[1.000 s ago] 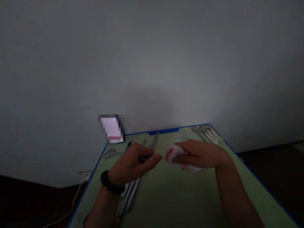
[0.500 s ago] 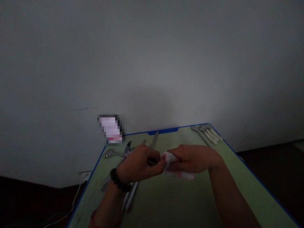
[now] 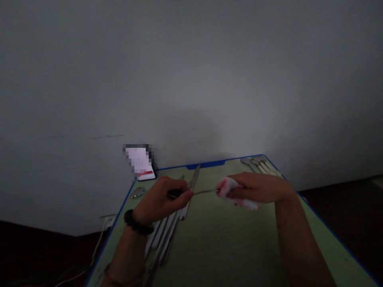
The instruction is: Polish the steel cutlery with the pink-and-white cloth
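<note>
My left hand [image 3: 164,199] is closed around one end of a piece of cutlery with a thin metal shaft [image 3: 205,192]; a dark part shows between the fingers. Its kind is unclear, since both ends are covered. A white and pink cloth [image 3: 249,204] is pinched in my right hand [image 3: 254,187] and wraps the shaft's other end. Beneath and beyond my left hand lie several knives, one table knife [image 3: 196,177] pointing to the back edge. A spoon-like metal end [image 3: 137,193] shows left of that hand.
Several pieces of cutlery with pale handles [image 3: 266,165] lie at the back right corner of the green, blue-edged table [image 3: 221,247]. At the back left a phone [image 3: 143,163] leans against the wall [image 3: 191,79]. A white cable [image 3: 95,251] hangs at the left.
My hands have moved apart, the right one going right and slightly up with the cloth, the left one a little left. More of the metal shaft now shows between them.
</note>
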A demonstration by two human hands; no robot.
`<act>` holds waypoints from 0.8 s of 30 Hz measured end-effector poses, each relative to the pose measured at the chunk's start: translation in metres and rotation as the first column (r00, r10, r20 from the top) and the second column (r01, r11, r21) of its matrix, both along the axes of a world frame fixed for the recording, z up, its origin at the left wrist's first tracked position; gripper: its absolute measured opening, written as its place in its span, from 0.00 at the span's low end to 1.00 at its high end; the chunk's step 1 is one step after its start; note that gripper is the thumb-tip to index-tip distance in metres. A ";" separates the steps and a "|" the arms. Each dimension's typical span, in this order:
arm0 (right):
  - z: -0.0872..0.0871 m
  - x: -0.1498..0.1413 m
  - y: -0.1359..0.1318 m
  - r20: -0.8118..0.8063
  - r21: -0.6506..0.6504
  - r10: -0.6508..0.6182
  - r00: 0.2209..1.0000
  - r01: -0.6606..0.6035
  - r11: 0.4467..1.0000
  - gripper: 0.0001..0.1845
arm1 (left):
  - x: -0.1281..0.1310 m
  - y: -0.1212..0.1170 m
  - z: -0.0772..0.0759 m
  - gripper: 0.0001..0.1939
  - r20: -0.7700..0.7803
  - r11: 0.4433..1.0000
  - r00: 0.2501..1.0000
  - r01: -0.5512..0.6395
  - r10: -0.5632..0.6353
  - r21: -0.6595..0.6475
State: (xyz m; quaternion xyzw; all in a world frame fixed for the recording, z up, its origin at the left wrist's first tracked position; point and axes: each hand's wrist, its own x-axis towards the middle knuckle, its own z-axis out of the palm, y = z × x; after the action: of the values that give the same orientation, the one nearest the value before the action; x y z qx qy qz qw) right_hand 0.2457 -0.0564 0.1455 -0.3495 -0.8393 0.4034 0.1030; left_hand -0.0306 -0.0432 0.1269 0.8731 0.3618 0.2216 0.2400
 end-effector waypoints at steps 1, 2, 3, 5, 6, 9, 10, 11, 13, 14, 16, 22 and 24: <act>0.000 0.002 0.000 -0.010 -0.009 -0.016 1.000 0.016 1.000 0.15 | -0.003 0.000 0.000 0.18 0.014 1.000 1.000 -0.010 0.011 -0.004; 0.000 0.003 -0.001 -0.023 -0.022 -0.030 0.999 0.029 0.999 0.15 | -0.005 0.000 0.000 0.17 0.030 1.000 0.999 -0.022 0.023 -0.006; -0.001 0.003 -0.001 -0.037 -0.033 -0.039 0.999 0.038 0.999 0.15 | -0.007 0.000 0.000 0.17 0.045 0.999 0.998 -0.033 0.034 -0.007; -0.001 0.003 -0.001 -0.066 -0.027 -0.046 0.997 0.044 0.999 0.15 | -0.010 -0.001 0.000 0.15 0.089 0.999 0.995 -0.054 0.054 -0.011; -0.002 0.003 -0.001 -0.078 -0.012 -0.046 0.996 0.046 0.999 0.15 | -0.010 -0.001 0.001 0.13 0.132 0.997 0.988 -0.076 0.077 -0.018; 0.000 -0.001 0.000 -0.139 0.036 -0.062 0.988 0.068 0.997 0.15 | -0.003 -0.003 0.001 0.08 0.402 0.966 0.878 -0.245 0.259 -0.087; 0.000 -0.003 0.000 -0.161 0.038 -0.073 0.984 0.080 0.996 0.16 | 0.001 -0.003 0.000 0.12 0.508 0.942 0.794 -0.305 0.332 -0.139; 0.001 -0.005 0.000 -0.181 0.035 -0.086 0.980 0.094 0.995 0.16 | 0.006 -0.003 0.000 0.16 0.598 0.919 0.701 -0.337 0.390 -0.204; 0.003 -0.010 0.000 -0.208 0.030 -0.117 0.971 0.126 0.992 0.16 | 0.018 -0.003 -0.002 0.23 0.677 0.899 0.592 -0.270 0.438 -0.345; 0.003 -0.012 -0.001 -0.213 0.039 -0.134 0.968 0.145 0.989 0.16 | 0.023 -0.002 -0.003 0.23 0.701 0.892 0.555 -0.214 0.447 -0.399; 0.003 -0.018 -0.002 -0.230 0.084 -0.165 0.959 0.188 0.979 0.15 | 0.033 -0.002 -0.006 0.17 0.718 0.872 0.520 -0.121 0.462 -0.474; -0.002 -0.028 0.002 -0.239 0.151 -0.184 0.954 0.223 0.963 0.15 | 0.055 0.000 -0.017 0.14 0.773 0.846 0.361 -0.097 0.521 -0.525; -0.004 -0.026 0.005 -0.228 0.139 -0.163 0.960 0.198 0.970 0.14 | 0.058 0.002 -0.018 0.14 0.793 0.844 0.298 -0.113 0.532 -0.524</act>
State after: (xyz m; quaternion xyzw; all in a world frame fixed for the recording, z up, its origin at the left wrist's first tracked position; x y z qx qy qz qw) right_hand 0.2193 -0.0516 0.1413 -0.3696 -0.8175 0.3588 0.2575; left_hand 0.0270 -0.0416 0.1085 0.4411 0.3716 0.6399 0.5078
